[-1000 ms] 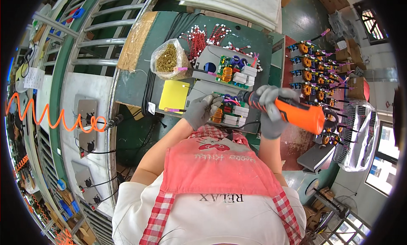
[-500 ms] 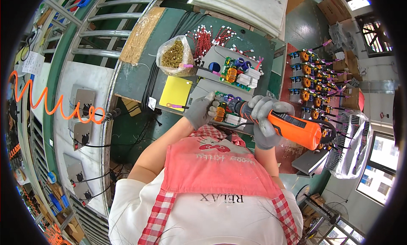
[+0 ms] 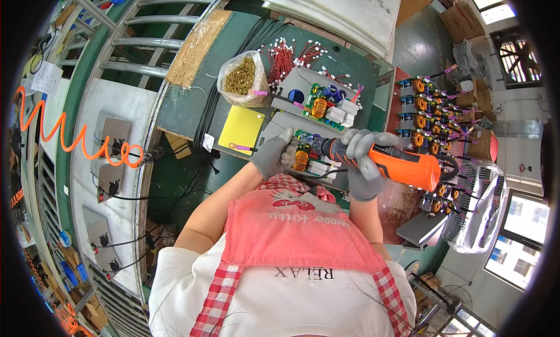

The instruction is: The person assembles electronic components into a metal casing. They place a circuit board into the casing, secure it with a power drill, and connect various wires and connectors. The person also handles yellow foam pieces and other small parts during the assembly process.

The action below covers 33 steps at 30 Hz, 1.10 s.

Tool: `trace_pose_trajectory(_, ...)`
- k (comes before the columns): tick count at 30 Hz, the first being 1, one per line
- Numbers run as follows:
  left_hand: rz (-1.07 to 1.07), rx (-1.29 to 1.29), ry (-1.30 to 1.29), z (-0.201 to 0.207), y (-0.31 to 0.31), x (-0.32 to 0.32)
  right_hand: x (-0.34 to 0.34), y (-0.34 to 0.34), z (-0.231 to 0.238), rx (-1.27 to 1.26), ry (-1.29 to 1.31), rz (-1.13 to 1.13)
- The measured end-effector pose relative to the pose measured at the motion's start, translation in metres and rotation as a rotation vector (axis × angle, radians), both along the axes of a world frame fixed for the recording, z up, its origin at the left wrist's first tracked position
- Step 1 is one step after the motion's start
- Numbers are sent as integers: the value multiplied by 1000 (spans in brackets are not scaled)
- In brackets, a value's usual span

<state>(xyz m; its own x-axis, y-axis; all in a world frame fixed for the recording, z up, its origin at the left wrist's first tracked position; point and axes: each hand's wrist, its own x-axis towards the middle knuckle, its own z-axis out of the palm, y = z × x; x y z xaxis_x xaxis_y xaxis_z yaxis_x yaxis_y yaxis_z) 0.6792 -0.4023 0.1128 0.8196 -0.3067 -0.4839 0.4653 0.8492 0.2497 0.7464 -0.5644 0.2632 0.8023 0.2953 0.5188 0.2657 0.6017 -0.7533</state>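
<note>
My gloved right hand is wrapped round an orange-and-black handheld power driver, held nearly level. The driver's dark nose points left over the near green circuit board, which carries a copper-wound coil and white blocks. Whether the tip touches the board cannot be seen. At that board's left end is my gloved left hand, its fingers curled together; what is between them is hidden. Just beyond, a second circuit board with a coil, blue capacitors and white blocks rests on a grey metal plate.
To the left lie a yellow pad and an open plastic bag of small brass-coloured parts. Red wires with white connectors are heaped behind. Several finished-looking boards stand in rows on the right. An orange coiled hose hangs far left.
The driver's nose has shifted slightly left over the near board, and its rear end sits a little higher in the picture. My left hand stays at the same end of the board.
</note>
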Motion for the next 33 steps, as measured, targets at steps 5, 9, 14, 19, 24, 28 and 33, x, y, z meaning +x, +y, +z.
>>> trace_pose_trajectory(5,-86,331,77,1,-7,5,16,21,-14,-128,71,-107)
trace_pose_trajectory(9,-14,493,42,-5,-4,-2,47,29,-58,-239,106,-210)
trace_pose_trajectory(14,183,362,68,-23,10,-20,68,36,-79,-249,115,-272)
trace_pose_trajectory(19,284,237,143,-19,13,-23,78,34,-94,-309,157,-297)
trace_pose_trajectory(24,279,208,171,-21,13,-17,82,33,-96,-322,225,-271)
trace_pose_trajectory(28,262,206,190,-25,16,-12,88,33,-101,-326,198,-302)
trace_pose_trajectory(33,209,255,203,-24,19,-9,86,40,-91,-291,230,-383)
